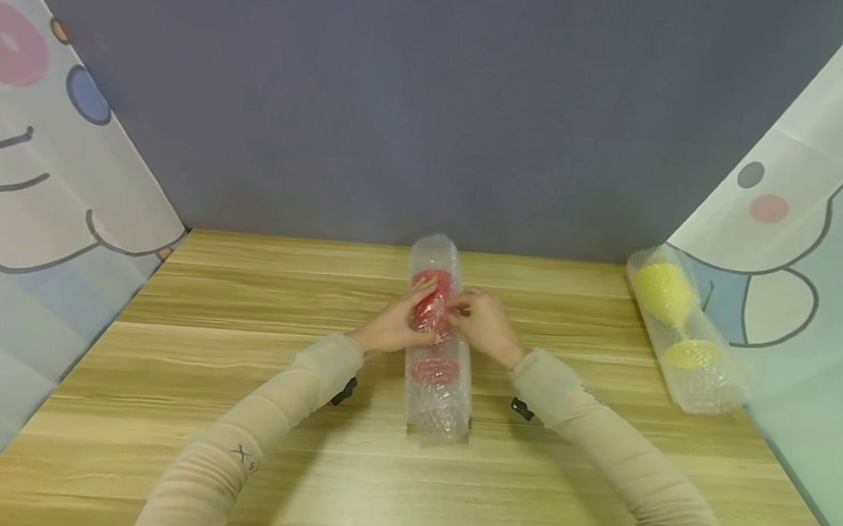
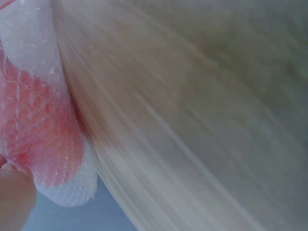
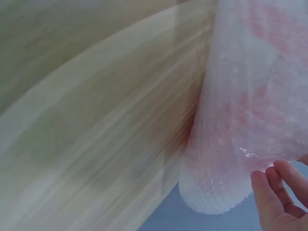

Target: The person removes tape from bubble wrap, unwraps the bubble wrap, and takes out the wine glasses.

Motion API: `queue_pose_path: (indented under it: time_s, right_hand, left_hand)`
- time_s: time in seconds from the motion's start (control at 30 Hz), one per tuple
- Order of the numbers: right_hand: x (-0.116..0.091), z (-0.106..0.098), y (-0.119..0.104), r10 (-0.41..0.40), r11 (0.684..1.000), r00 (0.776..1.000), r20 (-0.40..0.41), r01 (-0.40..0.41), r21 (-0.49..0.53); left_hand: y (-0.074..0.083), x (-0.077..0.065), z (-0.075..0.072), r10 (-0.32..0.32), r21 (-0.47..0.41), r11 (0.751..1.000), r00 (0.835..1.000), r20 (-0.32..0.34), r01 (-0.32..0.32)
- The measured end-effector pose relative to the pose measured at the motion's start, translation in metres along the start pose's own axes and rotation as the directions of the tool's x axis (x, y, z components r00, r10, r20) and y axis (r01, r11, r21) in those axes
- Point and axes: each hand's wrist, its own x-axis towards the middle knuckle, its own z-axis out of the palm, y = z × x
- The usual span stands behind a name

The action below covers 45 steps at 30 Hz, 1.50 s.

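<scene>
A red goblet (image 1: 436,371) lies lengthwise on the table inside a clear roll of bubble wrap (image 1: 437,413); its bowl points away from me, its foot towards me. My left hand (image 1: 396,327) rests over the bowl part, fingers extended along the wrap and thumb reaching across it. From the right side, my right hand (image 1: 487,326) pinches the bubble wrap at the bowl with thumb and fingertips. In the right wrist view, those fingertips (image 3: 260,180) are at the edge of the wrap. The left wrist view shows the red bowl (image 2: 41,125) through the bubbles.
A second wrapped goblet, yellow (image 1: 663,292), lies at the table's right edge. The wooden table (image 1: 183,360) meets a dark grey back panel (image 1: 434,107). Printed cartoon sheets (image 1: 791,193) stand on both sides. Small black pieces (image 1: 521,409) show beneath my wrists.
</scene>
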Motion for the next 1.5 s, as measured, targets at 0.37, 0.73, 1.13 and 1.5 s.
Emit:
queue_pose_path:
  time_s: [0.37,0.73,1.13,1.5]
  right_hand:
    - [0.002,-0.003,0.004,-0.095,0.993,0.995,0.007,0.096,-0.074]
    - [0.002,-0.001,0.011,-0.178,0.981,0.984,-0.009,0.177,-0.076]
    - [0.002,0.0,0.016,-0.189,0.982,0.981,-0.045,0.189,0.006]
    - [0.004,0.004,0.02,-0.115,0.985,0.992,-0.05,0.12,0.122]
  left_hand:
    - [-0.002,0.002,0.001,0.016,-0.018,1.0,1.0,0.006,-0.016]
    - [-0.005,0.002,0.004,0.027,0.004,1.0,1.0,-0.005,-0.027]
    - [-0.003,0.003,0.004,0.019,0.023,1.0,1.0,0.007,-0.019]
    - [-0.002,0.002,0.004,0.003,0.009,1.0,1.0,0.007,-0.003]
